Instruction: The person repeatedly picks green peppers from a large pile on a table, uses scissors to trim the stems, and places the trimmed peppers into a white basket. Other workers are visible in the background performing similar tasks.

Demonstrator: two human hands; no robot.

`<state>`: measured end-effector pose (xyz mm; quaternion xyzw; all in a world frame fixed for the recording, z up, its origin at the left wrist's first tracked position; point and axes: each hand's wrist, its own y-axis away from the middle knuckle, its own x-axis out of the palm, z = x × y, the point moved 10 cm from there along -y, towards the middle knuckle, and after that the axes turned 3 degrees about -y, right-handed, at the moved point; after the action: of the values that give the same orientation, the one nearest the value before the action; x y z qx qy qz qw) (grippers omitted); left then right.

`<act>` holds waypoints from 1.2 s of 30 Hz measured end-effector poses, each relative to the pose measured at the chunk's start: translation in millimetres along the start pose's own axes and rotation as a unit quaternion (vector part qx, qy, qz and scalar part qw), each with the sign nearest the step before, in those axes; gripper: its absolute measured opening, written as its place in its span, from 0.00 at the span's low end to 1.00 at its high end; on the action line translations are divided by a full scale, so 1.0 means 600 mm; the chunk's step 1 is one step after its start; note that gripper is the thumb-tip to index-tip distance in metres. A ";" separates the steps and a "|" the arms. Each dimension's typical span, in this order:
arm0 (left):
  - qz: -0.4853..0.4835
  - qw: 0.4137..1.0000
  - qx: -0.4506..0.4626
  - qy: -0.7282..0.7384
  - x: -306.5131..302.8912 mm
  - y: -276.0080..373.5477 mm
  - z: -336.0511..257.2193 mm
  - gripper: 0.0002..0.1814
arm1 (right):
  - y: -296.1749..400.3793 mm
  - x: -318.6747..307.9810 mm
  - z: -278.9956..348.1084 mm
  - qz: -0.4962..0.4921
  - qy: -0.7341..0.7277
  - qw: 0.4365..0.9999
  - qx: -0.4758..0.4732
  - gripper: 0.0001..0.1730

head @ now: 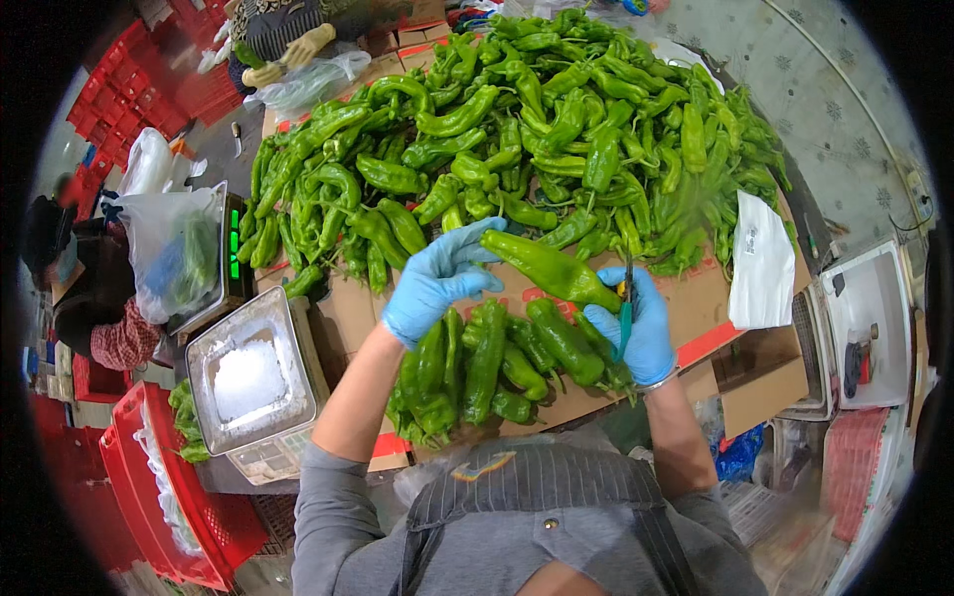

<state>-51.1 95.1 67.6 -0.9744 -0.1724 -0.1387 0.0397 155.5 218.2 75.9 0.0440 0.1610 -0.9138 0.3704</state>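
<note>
My left hand [446,279], in a blue glove, has its fingers apart at the tip of a long green pepper [548,267]. Whether those fingers touch it is hard to tell. My right hand [635,320], also gloved in blue, holds green-handled snips [624,320] with the blade pointing away from me. The pepper's thick end rests against the right thumb and fingers. Below my hands, a row of green peppers [488,365] lies on the cardboard [700,316]. Beyond them spreads a large heap of green peppers [522,127].
At left stand a scale with a metal pan [253,391] and another scale with a lit display [235,242], bearing a bagged load [175,257]. A red crate [179,492] is lower left. White bags [762,261] lie right. Another person's gloved hands [298,56] work at the far left.
</note>
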 end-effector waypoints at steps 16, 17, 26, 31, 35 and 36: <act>0.065 0.928 -0.001 -0.368 0.022 0.006 0.065 0.14 | 0.084 -0.043 -0.025 -0.008 0.162 0.986 0.050 0.29; 0.047 0.894 0.031 -0.445 0.003 0.004 0.056 0.13 | 0.107 -0.077 -0.054 -0.061 0.157 0.983 0.073 0.28; -0.093 0.609 0.155 -0.772 -0.078 -0.110 0.018 0.39 | 0.198 -0.135 -0.141 -0.112 0.284 0.943 0.132 0.30; 0.131 0.446 0.117 -0.878 -0.005 -0.235 0.129 0.39 | 0.148 -0.155 -0.137 -0.127 0.116 0.978 0.119 0.33; 0.196 0.312 0.088 -0.925 -0.064 -0.283 0.169 0.28 | 0.109 -0.146 -0.114 -0.112 0.143 0.980 0.083 0.31; 0.154 0.342 0.109 -0.920 -0.091 -0.288 0.145 0.26 | 0.107 -0.148 -0.115 -0.101 0.162 0.978 0.087 0.32</act>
<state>-137.7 250.0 -26.2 -0.4833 0.0393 0.8744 -0.0172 261.0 256.4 11.4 0.2072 0.1423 -0.9376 0.2404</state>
